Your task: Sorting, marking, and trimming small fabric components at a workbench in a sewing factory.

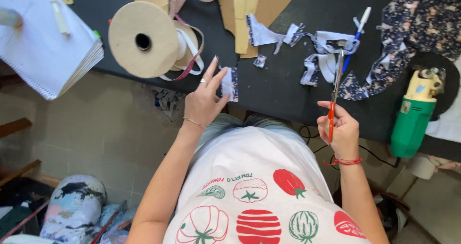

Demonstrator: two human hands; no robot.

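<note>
The head view showed the left hand (pixel 204 102) pinching a small fabric piece (pixel 230 83) at the table's (pixel 273 88) near edge and the right hand (pixel 340 128) gripping red-handled scissors (pixel 334 92), blades shut and pointing up, which could likely snag the fabric scraps (pixel 324 56) beyond them.

Red plastic-handled scissors (pixel 334 97) with shiny metal blades, a printed cloth scrap (pixel 230 84), seemingly matt dark tabletop (pixel 269 88).
</note>
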